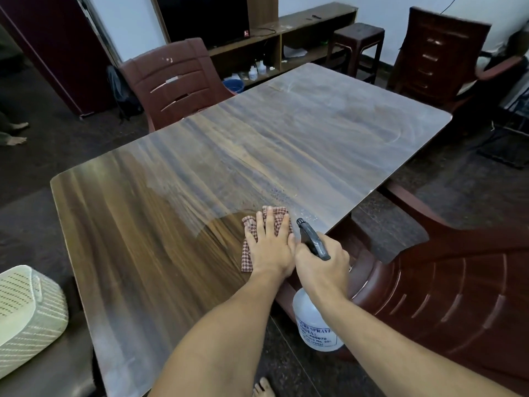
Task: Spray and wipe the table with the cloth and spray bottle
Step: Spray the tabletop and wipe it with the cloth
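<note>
A wooden table (200,156) fills the middle of the view, with a dusty grey film over most of it and a darker wiped patch near its right edge. My left hand (270,245) presses flat, fingers spread, on a red-and-white checked cloth (248,255) lying on that patch. My right hand (322,263) grips the black trigger head of a clear spray bottle (313,325). The bottle hangs just off the table's right edge, nozzle pointing at the tabletop beside the cloth.
Dark red plastic chairs stand at the far left (171,81), far right (438,53) and right beside the table (446,287). A cream woven basket (25,313) sits at the lower left. A stool (357,41) and shelf unit (286,32) line the back wall.
</note>
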